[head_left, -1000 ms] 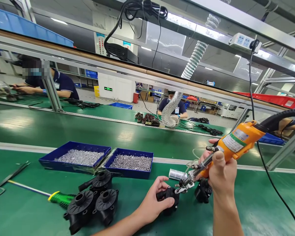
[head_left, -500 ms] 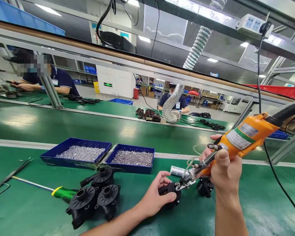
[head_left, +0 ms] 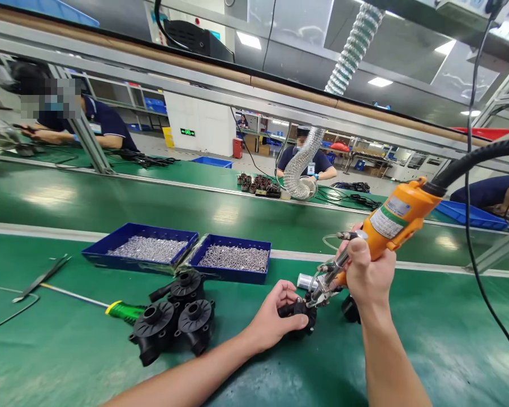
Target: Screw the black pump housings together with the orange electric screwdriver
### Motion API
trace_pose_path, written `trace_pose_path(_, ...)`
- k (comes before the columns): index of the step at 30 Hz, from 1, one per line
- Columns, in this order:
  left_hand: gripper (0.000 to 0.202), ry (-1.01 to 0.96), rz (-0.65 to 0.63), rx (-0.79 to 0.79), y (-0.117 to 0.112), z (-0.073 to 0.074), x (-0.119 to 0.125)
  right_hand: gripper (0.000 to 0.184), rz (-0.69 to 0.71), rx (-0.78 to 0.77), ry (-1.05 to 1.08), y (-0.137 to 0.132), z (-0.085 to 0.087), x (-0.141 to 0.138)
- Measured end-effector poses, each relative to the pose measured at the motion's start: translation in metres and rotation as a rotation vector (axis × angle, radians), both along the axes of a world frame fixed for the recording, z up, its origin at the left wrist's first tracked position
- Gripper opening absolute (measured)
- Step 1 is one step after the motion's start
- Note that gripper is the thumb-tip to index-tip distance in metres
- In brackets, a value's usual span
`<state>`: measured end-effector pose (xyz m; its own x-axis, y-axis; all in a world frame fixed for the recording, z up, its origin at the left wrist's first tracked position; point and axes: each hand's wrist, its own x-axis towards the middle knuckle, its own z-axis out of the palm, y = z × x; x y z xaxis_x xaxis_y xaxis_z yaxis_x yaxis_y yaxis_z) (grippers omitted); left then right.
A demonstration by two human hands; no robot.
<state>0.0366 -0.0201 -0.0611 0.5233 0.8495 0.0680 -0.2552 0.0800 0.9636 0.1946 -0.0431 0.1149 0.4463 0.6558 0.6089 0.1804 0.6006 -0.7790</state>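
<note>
My left hand (head_left: 274, 319) is wrapped round a black plastic pump housing (head_left: 300, 317) resting on the green table mat. My right hand (head_left: 367, 271) grips an orange electric screwdriver (head_left: 392, 217), tilted down to the left. Its metal tip (head_left: 316, 295) touches the top of the housing. A second black housing (head_left: 350, 309) lies just behind my right wrist, partly hidden. A small clear cylinder (head_left: 306, 280) lies behind the tip.
Three black housings (head_left: 173, 319) cluster at the left beside a green-handled tool (head_left: 121, 311). Two blue trays of screws (head_left: 235, 259) (head_left: 146, 249) stand behind. Tweezers (head_left: 40, 277) lie far left. The green conveyor belt (head_left: 152, 206) runs behind; people work beyond it.
The view has dipped and shifted, so everything sits slightly higher and to the right. My hands stay on the housing and screwdriver, with the tip still at the housing.
</note>
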Motion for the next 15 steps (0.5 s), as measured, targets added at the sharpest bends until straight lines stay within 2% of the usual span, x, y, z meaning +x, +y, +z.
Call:
trace_pose_path(5, 0.064, -0.025, -0.001, 0.014, 0.001, -0.007, 0.002, 0.053, -0.045, -0.005, -0.039, -0.002, 0.001, -0.003)
trace_pose_path(10, 0.063, -0.031, 0.027, 0.073, -0.004, -0.018, 0.002, 0.057, -0.068, -0.051, 0.032, -0.004, 0.006, 0.007)
trace_pose_path(12, 0.077, -0.005, 0.001, 0.119, -0.005, -0.020, -0.001, 0.055, -0.085, 0.005, 0.033, -0.012, 0.013, 0.019)
trace_pose_path(15, 0.105, 0.069, -0.150, 0.185, -0.007, -0.019, -0.004, 0.056, -0.176, 0.196, 0.107, -0.028, 0.031, 0.043)
